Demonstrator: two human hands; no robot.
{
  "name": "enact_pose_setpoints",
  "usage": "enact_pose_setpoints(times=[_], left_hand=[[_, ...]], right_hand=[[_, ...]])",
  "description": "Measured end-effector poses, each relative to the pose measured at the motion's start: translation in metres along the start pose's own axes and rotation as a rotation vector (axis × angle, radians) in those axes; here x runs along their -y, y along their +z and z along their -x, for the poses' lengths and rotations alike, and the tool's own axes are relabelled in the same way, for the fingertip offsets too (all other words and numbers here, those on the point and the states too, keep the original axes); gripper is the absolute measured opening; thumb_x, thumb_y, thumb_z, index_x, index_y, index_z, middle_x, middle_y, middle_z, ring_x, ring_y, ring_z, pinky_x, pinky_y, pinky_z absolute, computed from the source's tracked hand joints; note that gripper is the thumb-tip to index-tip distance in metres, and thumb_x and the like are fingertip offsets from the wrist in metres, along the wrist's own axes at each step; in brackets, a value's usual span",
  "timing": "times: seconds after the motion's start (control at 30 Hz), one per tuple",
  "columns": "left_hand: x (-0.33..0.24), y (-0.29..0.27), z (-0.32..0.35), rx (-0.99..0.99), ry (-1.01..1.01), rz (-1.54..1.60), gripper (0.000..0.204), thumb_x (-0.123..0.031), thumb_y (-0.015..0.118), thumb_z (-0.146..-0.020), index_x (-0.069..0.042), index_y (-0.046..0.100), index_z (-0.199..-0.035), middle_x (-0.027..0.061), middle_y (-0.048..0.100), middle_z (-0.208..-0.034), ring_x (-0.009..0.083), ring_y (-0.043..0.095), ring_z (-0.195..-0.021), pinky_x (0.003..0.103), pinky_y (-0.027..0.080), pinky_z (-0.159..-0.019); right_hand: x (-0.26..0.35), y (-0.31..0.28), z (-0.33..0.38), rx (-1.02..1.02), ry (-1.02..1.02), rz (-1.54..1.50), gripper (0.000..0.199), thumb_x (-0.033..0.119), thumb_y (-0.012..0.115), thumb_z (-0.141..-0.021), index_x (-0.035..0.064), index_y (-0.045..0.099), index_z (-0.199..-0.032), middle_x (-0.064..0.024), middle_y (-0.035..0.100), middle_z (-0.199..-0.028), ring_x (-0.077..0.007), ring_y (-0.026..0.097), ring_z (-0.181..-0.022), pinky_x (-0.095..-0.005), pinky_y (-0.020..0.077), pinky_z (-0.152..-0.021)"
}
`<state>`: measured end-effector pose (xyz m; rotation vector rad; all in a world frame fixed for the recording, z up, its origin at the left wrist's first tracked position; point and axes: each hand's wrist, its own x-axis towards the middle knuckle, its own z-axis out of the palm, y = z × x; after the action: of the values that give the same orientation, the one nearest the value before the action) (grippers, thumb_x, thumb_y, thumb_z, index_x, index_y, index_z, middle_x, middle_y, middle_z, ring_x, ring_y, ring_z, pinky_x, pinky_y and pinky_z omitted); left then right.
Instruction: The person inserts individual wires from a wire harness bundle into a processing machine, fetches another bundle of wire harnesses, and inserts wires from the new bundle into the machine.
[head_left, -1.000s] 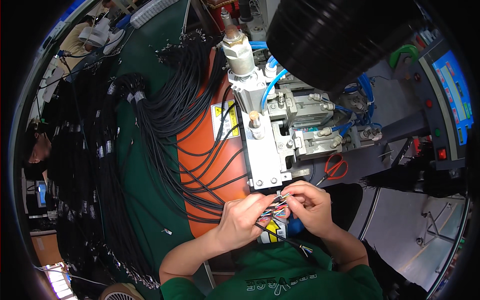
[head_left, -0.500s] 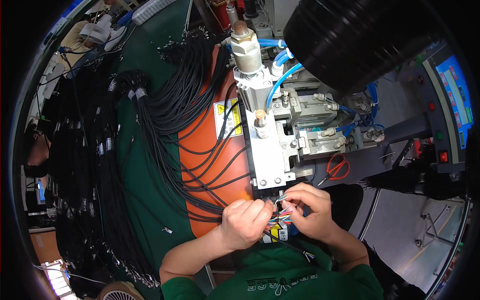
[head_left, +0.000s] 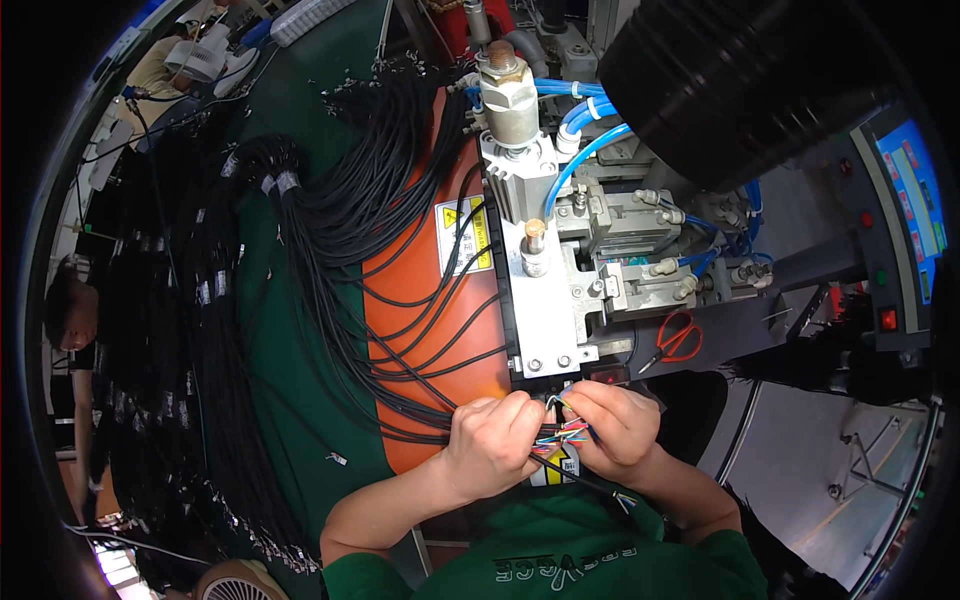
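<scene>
My left hand [head_left: 490, 445] is closed in a pinch around a black cable whose thin coloured wires [head_left: 572, 432] fan out to the right. Facing it, my right hand [head_left: 615, 430] pinches a few of these wires between thumb and fingers, close below the front of the metal press [head_left: 540, 310]. The exact wire tips are hidden by my fingers. Just under my hands, another black cable [head_left: 580, 480] runs down to the right and ends in bared coloured wires [head_left: 625, 500].
A large bundle of black cables [head_left: 330, 230] lies across the orange board [head_left: 420, 455] and green table mat [head_left: 290, 380]. Red-handled scissors [head_left: 678, 340] rest right of the press. A control panel [head_left: 905, 220] stands at the far right. At the left edge another person's arm [head_left: 82, 430] shows.
My right hand's fingers have curled inward and drawn closer to my left hand, bending the pinched wires. The whole view has shifted slightly.
</scene>
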<state>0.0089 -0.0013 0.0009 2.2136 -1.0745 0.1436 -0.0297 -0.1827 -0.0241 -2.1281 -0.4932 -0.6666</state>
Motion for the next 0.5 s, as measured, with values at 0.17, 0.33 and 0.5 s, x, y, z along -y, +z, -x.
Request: enact_pose_setpoints(times=[0.17,0.33,0.5], left_hand=[[0.002,-0.001,-0.001,0.041,0.040,-0.059,0.029,-0.019,0.073,-0.069,0.000,0.059,-0.086,0.0069,0.048,-0.065,0.0231,0.052,-0.050,0.034,0.040,-0.046],[0.001,-0.001,-0.001,0.071,0.035,-0.051,0.032,-0.012,0.069,-0.063,0.001,0.059,-0.091,0.0072,0.048,-0.069,0.0227,0.054,-0.054,0.034,0.042,-0.050],[-0.001,-0.001,0.001,0.099,0.016,-0.106,0.036,-0.013,0.070,-0.066,0.003,0.062,-0.098,0.0074,0.052,-0.070,0.0227,0.055,-0.057,0.034,0.043,-0.052]], right_hand=[[-0.006,-0.008,-0.009,0.052,0.140,-0.174,0.017,-0.001,0.068,-0.074,0.0003,0.066,-0.090,-0.0085,0.065,-0.083,-0.0156,0.062,-0.060,-0.0266,0.0469,-0.050],[-0.010,-0.018,-0.015,0.271,0.552,-0.485,0.006,0.000,0.068,-0.080,-0.0016,0.065,-0.084,-0.0025,0.063,-0.078,-0.0008,0.048,-0.052,-0.0187,0.0363,-0.044],[-0.007,-0.012,-0.014,0.219,0.318,-0.213,0.010,-0.001,0.068,-0.076,-0.0013,0.062,-0.084,-0.0070,0.059,-0.075,-0.0115,0.053,-0.050,-0.0250,0.0406,-0.046]])
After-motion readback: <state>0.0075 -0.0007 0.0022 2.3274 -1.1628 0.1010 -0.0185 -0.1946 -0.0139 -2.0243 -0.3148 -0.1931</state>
